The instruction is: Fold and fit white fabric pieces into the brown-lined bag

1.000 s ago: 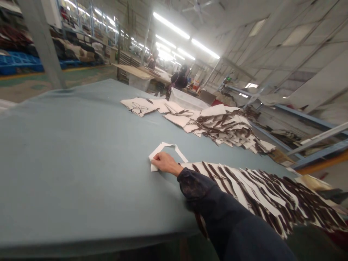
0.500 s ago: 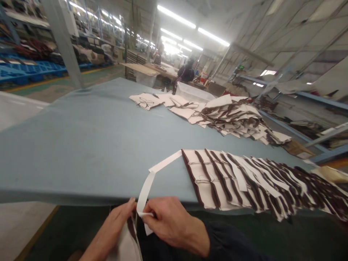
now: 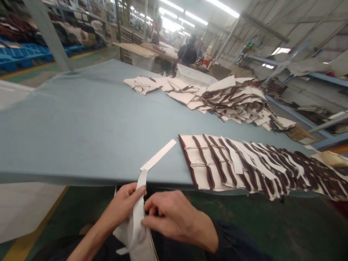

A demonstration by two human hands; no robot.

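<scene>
A long white strip (image 3: 159, 154) is laid partly on the blue-grey worktop (image 3: 81, 123), near its front edge; from there it is draped over the edge and hangs down between the two hands. The left hand (image 3: 123, 204) is closed on the hanging part, with the thumb pressed against the strip's left side and the fingers tucked behind it. The right hand (image 3: 170, 217) is curled, and the strip is pinched from the right between its thumb and fingertips. Below both hands, a cream fabric piece (image 3: 140, 244) is bunched against the strip; how the two are joined cannot be told.

To the right of the strip, a row of overlapped cream pieces with brown trim (image 3: 244, 166) is spread along the worktop's front edge. Farther back, a loose heap of similar pieces (image 3: 231, 101) is piled. Beyond the worktop, a person in dark clothing (image 3: 187, 53) is seen at another bench.
</scene>
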